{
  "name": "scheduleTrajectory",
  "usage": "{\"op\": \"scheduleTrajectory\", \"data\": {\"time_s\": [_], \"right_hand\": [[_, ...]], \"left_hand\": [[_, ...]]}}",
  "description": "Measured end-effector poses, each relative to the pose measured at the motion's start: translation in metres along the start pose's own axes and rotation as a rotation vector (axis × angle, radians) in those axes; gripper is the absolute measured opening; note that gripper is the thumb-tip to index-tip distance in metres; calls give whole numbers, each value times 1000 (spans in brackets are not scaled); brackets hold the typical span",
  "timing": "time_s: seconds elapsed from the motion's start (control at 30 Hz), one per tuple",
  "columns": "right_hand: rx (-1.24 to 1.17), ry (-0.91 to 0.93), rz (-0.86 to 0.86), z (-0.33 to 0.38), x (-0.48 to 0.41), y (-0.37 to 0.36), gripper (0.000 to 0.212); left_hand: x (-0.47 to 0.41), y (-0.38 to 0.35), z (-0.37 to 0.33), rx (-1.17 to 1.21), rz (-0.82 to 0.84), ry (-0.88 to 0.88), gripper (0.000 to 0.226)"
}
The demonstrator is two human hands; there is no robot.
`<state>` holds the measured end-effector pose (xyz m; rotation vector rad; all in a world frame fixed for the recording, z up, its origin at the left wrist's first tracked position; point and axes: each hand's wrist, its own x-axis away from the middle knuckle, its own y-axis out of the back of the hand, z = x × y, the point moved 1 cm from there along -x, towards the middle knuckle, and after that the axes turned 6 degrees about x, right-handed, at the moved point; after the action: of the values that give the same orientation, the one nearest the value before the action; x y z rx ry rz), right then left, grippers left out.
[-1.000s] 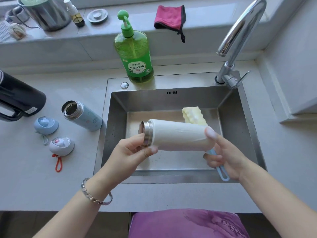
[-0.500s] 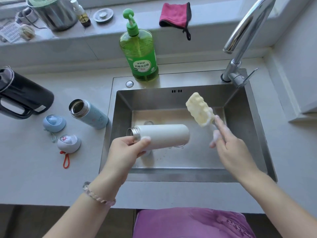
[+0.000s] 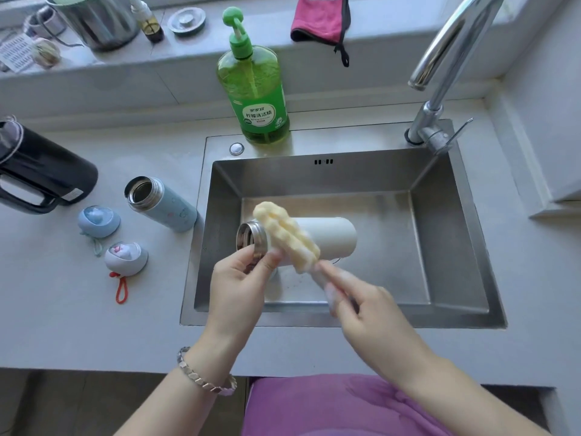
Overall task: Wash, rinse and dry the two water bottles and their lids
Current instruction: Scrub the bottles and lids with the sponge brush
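My left hand (image 3: 240, 280) grips the white bottle (image 3: 330, 236) by its steel neck and holds it sideways over the sink (image 3: 440, 234), mouth to the left. My right hand (image 3: 364, 313) holds the handle of a yellow sponge brush (image 3: 287, 236). The brush head lies across the bottle's near side close to the mouth. The light blue bottle (image 3: 162, 202) lies open on the counter left of the sink. Beside it rest a blue lid (image 3: 99, 221) and a white lid (image 3: 125, 258) with a red loop.
A green dish soap bottle (image 3: 254, 89) stands behind the sink. The tap (image 3: 446, 67) rises at the back right. A black jug (image 3: 41, 174) sits at far left. A pink cloth (image 3: 320, 18), a metal pot (image 3: 94, 17) and small items line the ledge.
My right hand swung the sponge brush from the sink's right side over to the bottle's neck. The white bottle stayed sideways in my left hand.
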<state>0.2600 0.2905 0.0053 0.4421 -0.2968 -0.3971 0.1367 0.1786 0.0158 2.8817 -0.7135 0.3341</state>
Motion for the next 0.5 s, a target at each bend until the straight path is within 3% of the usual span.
{"op": "scheduleTrajectory", "data": {"time_s": [0.13,0.3,0.4,0.5], "right_hand": [[-179,-265,-93,-25,-20,19,39],[-163,-120,54,7,-7,8,40],[-293,-397,-18,-7,-25,30,31],[-372,-355,103,12,-19,24,26]], "left_hand": [[-1,2,-3,13,-8,-23,10],[-3,3,-1,42,29,-22,9],[-3,5,-2,19,40,-61,4],[-4,4,-1,-18,68,-64,10]]}}
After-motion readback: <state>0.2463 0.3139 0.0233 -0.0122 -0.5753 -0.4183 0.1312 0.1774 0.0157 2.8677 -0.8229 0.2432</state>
